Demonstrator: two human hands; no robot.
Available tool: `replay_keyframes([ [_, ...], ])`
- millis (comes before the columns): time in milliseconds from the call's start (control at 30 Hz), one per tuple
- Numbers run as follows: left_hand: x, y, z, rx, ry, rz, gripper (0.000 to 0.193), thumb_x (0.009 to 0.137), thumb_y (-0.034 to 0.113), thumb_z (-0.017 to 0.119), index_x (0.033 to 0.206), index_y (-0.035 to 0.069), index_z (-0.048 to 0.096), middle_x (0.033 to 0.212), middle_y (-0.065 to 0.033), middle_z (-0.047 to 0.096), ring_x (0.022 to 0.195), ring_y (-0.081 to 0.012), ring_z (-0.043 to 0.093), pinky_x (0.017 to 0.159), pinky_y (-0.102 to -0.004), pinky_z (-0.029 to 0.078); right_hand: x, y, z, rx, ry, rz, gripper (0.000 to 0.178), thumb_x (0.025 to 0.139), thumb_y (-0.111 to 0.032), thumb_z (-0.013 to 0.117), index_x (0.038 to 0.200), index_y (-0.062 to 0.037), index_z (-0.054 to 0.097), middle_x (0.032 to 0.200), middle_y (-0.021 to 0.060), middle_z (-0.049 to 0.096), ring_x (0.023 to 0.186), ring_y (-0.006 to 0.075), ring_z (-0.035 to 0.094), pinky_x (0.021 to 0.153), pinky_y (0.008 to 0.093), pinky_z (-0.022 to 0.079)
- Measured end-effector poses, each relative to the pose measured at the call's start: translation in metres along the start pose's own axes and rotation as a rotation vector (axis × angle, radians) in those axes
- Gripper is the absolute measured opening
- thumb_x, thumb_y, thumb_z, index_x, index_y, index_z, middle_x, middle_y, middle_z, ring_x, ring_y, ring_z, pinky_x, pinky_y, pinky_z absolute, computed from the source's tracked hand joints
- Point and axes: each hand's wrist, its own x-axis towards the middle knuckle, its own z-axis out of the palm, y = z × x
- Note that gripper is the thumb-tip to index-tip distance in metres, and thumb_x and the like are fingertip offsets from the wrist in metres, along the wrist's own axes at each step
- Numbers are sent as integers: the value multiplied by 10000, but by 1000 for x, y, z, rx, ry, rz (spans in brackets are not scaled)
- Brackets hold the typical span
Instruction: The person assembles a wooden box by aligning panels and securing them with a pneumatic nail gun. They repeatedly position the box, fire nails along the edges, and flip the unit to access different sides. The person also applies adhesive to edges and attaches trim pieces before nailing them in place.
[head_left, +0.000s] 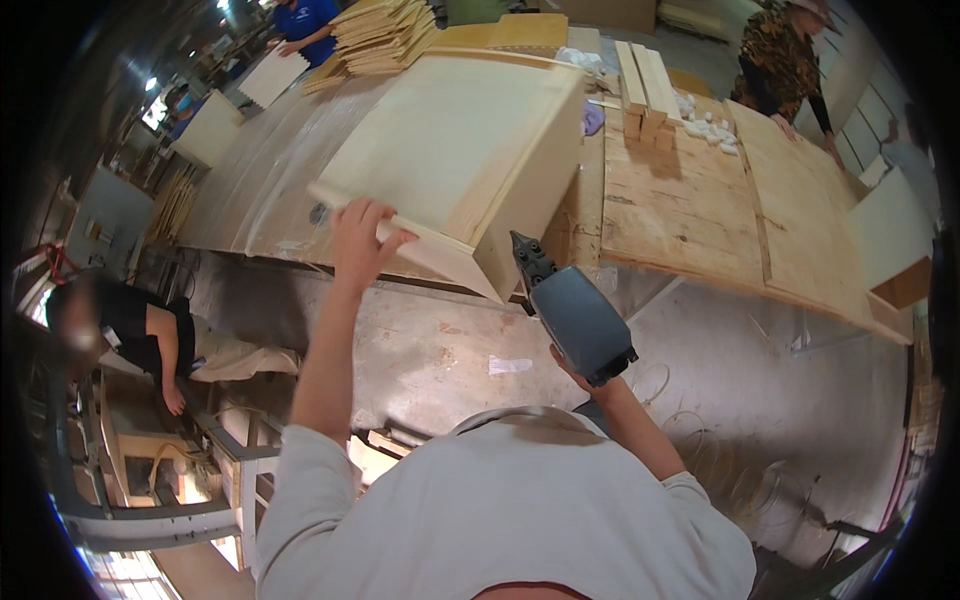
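Note:
A pale wooden box [430, 140], like a drawer or cabinet carcass, lies on the worktable with one end reaching past its near edge. My left hand [362, 240] grips the front rail of this box at its near left, fingers over the top edge and thumb apart. In my right hand [574, 372] is a dark grey nail gun [580, 315], held by its handle, which its body mostly hides. The gun's black nose points up and left, close to the box's near right corner. Whether it touches the wood I cannot tell.
Wooden strips [648, 90] are stacked beyond the box, near white crumpled pieces [710, 130]. A plywood sheet [680, 215] covers the table's right part. Stacked panels [385, 35] stand at the back. Co-workers stand at far left and far right; another person [150, 330] sits at left.

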Motion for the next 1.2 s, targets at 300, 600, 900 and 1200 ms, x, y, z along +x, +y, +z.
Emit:
replay_keyframes([
  [300,-6,120,35,51,392,-214,252,714,329,780,792,146,626,774,23,543,808,-189,489,812,-351,298,-4,-30,3,-102,249,-178,243,802,-86,647,1035,-20,659,999,114,682,913,217,663,793,315,514],
  [600,-12,116,34,8,363,-170,188,784,280,726,877,136,649,849,11,546,844,-194,491,865,-369,298,4,-7,16,-155,330,-57,466,784,-122,729,1192,-12,532,1161,130,577,1060,245,547,923,374,423],
  [900,-7,119,28,-10,358,-170,156,802,280,698,859,143,648,834,8,543,845,-198,492,858,-372,303,11,-6,16,-73,404,-70,385,780,-117,729,1109,-7,562,1028,106,597,948,220,567,826,352,459],
  [1200,-25,103,23,-87,389,-145,18,784,139,631,785,123,623,764,-20,534,806,-231,495,841,-387,323,8,-7,-47,762,452,392,166,850,-79,648,979,-29,557,653,41,571,549,144,551,543,283,457],
])
